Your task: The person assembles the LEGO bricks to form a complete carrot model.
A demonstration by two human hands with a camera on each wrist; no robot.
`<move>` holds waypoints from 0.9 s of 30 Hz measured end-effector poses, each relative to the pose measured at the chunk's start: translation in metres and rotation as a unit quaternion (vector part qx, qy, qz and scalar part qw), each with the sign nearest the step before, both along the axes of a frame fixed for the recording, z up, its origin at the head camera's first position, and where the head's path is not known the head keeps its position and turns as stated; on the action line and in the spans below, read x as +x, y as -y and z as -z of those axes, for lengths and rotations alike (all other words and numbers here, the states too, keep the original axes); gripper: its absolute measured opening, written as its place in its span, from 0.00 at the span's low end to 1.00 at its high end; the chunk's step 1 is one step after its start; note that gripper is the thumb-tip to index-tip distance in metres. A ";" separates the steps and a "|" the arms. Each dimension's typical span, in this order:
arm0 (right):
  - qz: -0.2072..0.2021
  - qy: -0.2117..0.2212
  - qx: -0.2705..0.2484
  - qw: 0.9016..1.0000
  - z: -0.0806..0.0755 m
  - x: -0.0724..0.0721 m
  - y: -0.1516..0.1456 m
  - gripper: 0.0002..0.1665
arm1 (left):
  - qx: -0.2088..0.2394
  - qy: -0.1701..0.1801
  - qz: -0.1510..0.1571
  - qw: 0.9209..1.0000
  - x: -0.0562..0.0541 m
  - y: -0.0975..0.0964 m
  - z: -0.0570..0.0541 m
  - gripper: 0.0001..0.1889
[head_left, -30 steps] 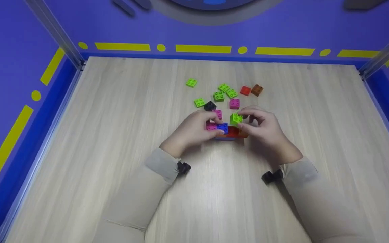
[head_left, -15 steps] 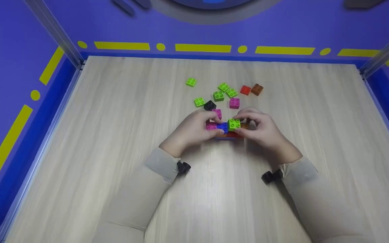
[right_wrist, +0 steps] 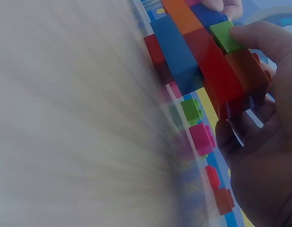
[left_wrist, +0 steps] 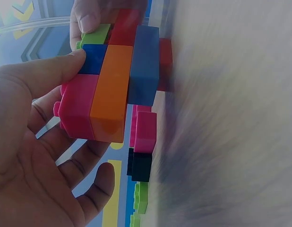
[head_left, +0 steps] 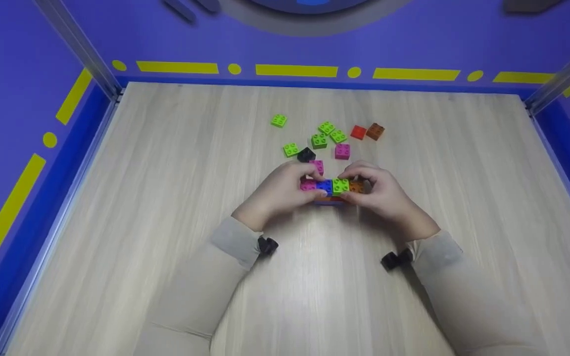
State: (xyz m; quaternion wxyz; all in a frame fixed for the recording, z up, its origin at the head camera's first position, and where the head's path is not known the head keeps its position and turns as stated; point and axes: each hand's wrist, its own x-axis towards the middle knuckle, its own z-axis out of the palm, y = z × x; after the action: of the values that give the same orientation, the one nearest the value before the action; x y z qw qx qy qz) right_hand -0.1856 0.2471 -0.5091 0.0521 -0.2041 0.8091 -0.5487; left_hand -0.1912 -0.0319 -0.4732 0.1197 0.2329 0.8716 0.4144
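A stack of building bricks stands between both hands. Its top row runs pink (head_left: 308, 185), blue (head_left: 324, 187), lime green (head_left: 341, 186) and brown (head_left: 357, 187). My left hand (head_left: 282, 185) pinches the blue brick, thumb on the near side. With thumb and forefinger, my right hand (head_left: 384, 190) pinches the lime green brick, which sits between the blue and brown ones. Underneath, the wrist views show an orange brick (left_wrist: 110, 94) end to end with a red brick (right_wrist: 214, 64). Below these come a long blue brick (right_wrist: 176, 54) and a lower red brick (right_wrist: 154, 49).
Loose bricks lie beyond the hands: a pink brick (head_left: 318, 166) right behind the stack, a black brick (head_left: 307, 155), another pink brick (head_left: 342, 151), several lime green bricks (head_left: 319, 141), a red brick (head_left: 358, 132) and a brown brick (head_left: 375, 131). Blue panels (head_left: 285, 49) border the table.
My right hand has moved left and down with the lime green brick, bringing it into the top row between the blue and brown bricks. My left hand keeps its hold.
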 end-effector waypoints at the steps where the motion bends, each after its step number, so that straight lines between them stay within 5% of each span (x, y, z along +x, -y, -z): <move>1: 0.000 0.003 -0.007 1.000 0.001 0.000 0.000 0.18 | -0.001 -0.001 0.000 1.000 0.000 0.000 0.000 0.14; 12: 0.019 0.067 -0.049 0.996 0.006 0.007 0.010 0.16 | 0.007 0.005 -0.006 1.000 0.001 -0.001 0.001 0.13; 27: 0.044 0.077 -0.029 0.996 0.003 0.012 0.015 0.17 | 0.011 0.008 -0.006 1.000 0.002 -0.001 0.000 0.13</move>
State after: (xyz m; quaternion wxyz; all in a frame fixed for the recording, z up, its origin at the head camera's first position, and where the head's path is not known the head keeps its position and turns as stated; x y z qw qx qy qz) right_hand -0.1734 0.2317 -0.5118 0.0840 -0.1269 0.7949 -0.5874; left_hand -0.1891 -0.0308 -0.4728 0.1212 0.2255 0.8674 0.4267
